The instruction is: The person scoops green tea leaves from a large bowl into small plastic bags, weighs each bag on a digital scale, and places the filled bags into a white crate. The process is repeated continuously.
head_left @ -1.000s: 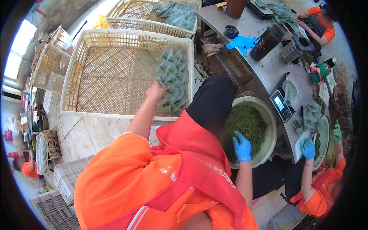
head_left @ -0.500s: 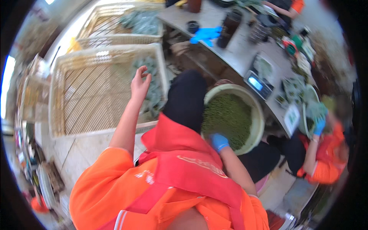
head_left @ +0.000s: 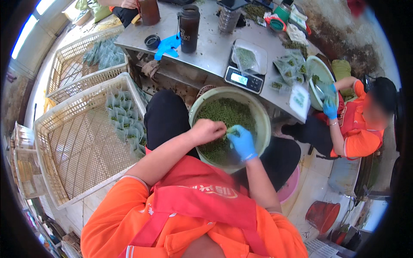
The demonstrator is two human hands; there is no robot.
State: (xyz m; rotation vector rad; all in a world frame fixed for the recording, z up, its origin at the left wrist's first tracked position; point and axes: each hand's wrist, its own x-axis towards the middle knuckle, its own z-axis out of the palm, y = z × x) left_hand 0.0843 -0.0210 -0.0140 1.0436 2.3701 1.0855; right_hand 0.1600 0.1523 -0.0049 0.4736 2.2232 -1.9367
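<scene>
My bare left hand [head_left: 208, 130] and my blue-gloved right hand [head_left: 241, 142] meet over a round pale basin [head_left: 266, 118] full of small green bits of plant material [head_left: 218, 109]. Both have fingers pinched at a small yellow-green piece [head_left: 230, 131], whose exact shape their fingertips partly hide. The basin sits between my dark-trousered knees. To the left, a pale plastic crate [head_left: 71, 159] holds rows of small filled plastic bags [head_left: 122, 116] along its right side.
Behind the basin, a steel table [head_left: 202, 56] bears a digital scale [head_left: 244, 79], dark bottles [head_left: 188, 32], blue gloves [head_left: 167, 46] and bags [head_left: 290, 64]. A co-worker [head_left: 352, 129] sits at right beside another basin [head_left: 312, 88]. Another crate [head_left: 64, 86] stands behind mine.
My left hand has left the crate's bagged rows and moved right over the basin to my right hand, which has risen from the green material. The view has turned, shifting the crates leftward.
</scene>
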